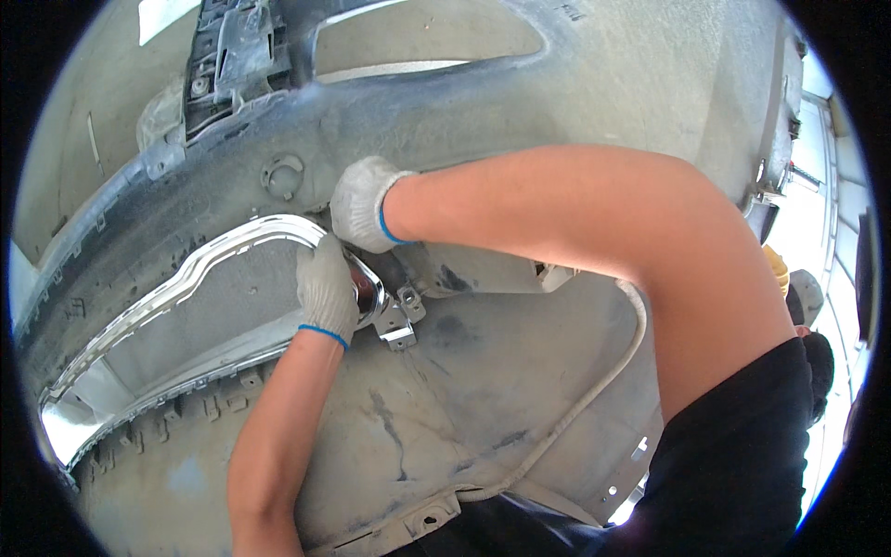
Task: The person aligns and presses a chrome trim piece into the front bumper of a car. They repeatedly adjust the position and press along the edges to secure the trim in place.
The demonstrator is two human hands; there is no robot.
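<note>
A long, curved chrome trim frame [200,265] lies along the inner side of a large, dusty car bumper [501,111]. At the frame's right end, my left hand [327,286], in a grey-white knit glove with a blue cuff, is closed over the chrome. Just above and to its right, my right hand [365,204], gloved alike, is curled close against the bumper. Its fingers point away from view, so whatever they hold is hidden. A small metal bracket [399,320] with a bolt sits beside the shiny rounded end of the frame, right of my left hand.
A black plastic bracket [237,56] runs along the upper left, beside an opening [427,37] in the bumper. A pale hose or cable [594,399] curves across the lower right. Small clips [212,408] line the frame's lower edge. A yellow item [775,272] shows behind my right arm.
</note>
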